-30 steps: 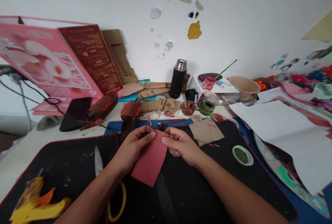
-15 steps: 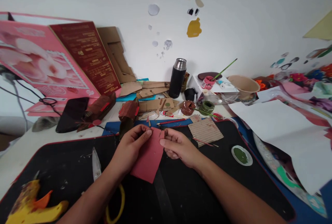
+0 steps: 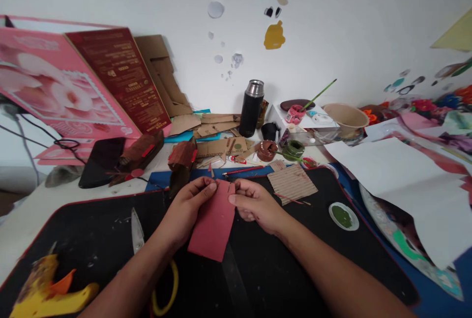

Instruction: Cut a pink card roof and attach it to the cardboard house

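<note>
Between my hands, above the black mat [image 3: 280,264], hangs a reddish-pink piece of card [image 3: 214,224]. My left hand [image 3: 191,207] pinches its upper left edge between thumb and fingers. At the upper right corner, my right hand [image 3: 256,206] grips it with the thumb in front and the fingers curled behind. Small dark marks show near the card's top edge. Partly under my left forearm lie scissors [image 3: 136,232] with yellow handles. A yellow glue gun [image 3: 47,291] with an orange trigger rests at the lower left.
Behind my hands are a black flask [image 3: 252,109], a brown paint jar [image 3: 267,151] and a green paint jar [image 3: 293,151]. Corrugated cardboard [image 3: 293,184] and a lid of green paint [image 3: 343,216] lie to the right. A phone [image 3: 102,162] and a pink box [image 3: 73,87] are left.
The card has turned slightly, and its lower end has shifted a little to the right. Both hands keep their hold on it. The camera view has tilted slightly.
</note>
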`<move>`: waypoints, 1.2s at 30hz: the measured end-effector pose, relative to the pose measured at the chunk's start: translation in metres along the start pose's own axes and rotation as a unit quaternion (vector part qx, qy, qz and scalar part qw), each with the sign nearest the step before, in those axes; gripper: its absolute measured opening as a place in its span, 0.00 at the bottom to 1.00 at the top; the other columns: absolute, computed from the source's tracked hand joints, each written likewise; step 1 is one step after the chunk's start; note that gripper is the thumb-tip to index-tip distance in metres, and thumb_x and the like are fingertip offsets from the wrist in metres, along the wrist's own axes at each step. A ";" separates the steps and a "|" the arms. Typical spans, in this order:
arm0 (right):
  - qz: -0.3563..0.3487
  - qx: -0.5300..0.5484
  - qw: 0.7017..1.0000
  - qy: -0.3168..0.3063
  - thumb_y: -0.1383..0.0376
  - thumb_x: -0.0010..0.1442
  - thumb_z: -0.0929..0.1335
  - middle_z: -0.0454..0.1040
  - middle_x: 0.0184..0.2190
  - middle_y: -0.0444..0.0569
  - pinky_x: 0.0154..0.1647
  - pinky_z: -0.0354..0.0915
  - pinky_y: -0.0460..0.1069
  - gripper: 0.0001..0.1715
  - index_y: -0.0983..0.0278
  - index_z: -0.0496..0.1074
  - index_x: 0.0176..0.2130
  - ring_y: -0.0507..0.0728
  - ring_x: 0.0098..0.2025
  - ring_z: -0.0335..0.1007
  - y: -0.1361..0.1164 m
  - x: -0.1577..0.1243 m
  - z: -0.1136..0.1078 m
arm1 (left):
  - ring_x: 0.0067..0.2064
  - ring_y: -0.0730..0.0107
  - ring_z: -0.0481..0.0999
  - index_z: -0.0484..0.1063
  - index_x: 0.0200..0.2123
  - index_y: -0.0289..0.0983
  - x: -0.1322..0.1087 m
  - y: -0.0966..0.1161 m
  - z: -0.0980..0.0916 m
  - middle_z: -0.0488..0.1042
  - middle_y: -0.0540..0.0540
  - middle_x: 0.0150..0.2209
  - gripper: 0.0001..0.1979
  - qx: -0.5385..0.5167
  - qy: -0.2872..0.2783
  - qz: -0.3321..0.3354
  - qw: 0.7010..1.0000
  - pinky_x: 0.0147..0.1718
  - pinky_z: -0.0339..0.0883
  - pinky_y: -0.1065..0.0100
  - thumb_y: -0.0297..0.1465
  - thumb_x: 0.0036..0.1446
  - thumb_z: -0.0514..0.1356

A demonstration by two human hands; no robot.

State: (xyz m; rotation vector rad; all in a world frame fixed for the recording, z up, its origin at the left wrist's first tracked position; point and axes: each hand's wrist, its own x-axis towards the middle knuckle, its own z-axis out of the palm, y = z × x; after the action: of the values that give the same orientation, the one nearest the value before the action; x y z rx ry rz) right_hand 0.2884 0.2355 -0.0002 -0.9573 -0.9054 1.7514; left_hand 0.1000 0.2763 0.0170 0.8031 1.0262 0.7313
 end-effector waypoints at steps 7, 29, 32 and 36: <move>0.001 -0.009 1.000 0.012 0.50 0.57 0.78 0.57 0.22 0.33 0.19 0.38 0.45 0.23 0.60 0.69 0.40 0.46 0.19 0.42 0.000 0.000 0.003 | 0.31 0.72 0.65 0.75 0.34 0.38 0.001 -0.003 0.000 0.72 0.52 0.32 0.27 0.085 0.025 0.105 0.990 0.29 0.59 0.71 0.55 0.48 0.75; -0.103 -0.373 0.922 0.030 0.63 0.63 0.70 0.59 0.22 0.37 0.29 0.49 0.49 0.17 0.59 0.59 0.27 0.51 0.27 0.54 0.008 -0.003 0.005 | 0.31 0.65 0.67 0.76 0.29 0.40 0.001 0.006 -0.002 0.73 0.49 0.28 0.15 0.300 0.000 0.148 0.942 0.32 0.60 0.67 0.45 0.55 0.67; -0.102 -0.354 0.929 0.029 0.62 0.64 0.69 0.56 0.23 0.37 0.29 0.49 0.49 0.18 0.59 0.58 0.28 0.51 0.27 0.51 0.008 -0.003 0.004 | 0.33 0.63 0.69 0.77 0.31 0.40 0.000 0.005 -0.001 0.74 0.49 0.29 0.14 0.296 0.018 0.164 0.941 0.34 0.62 0.66 0.45 0.54 0.67; -0.095 -0.317 0.944 0.015 0.59 0.67 0.69 0.55 0.24 0.37 0.29 0.49 0.49 0.18 0.59 0.59 0.30 0.52 0.27 0.51 0.008 -0.003 0.005 | 0.34 0.64 0.70 0.76 0.31 0.40 -0.002 0.007 0.001 0.75 0.50 0.30 0.13 0.276 0.048 0.187 0.941 0.36 0.62 0.66 0.44 0.54 0.67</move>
State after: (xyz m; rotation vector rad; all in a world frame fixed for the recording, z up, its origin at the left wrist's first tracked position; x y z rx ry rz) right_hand 0.2821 0.2290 -0.0040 -1.2425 -1.5362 1.2890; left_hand 0.0991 0.2783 0.0236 1.4908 1.2028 0.8180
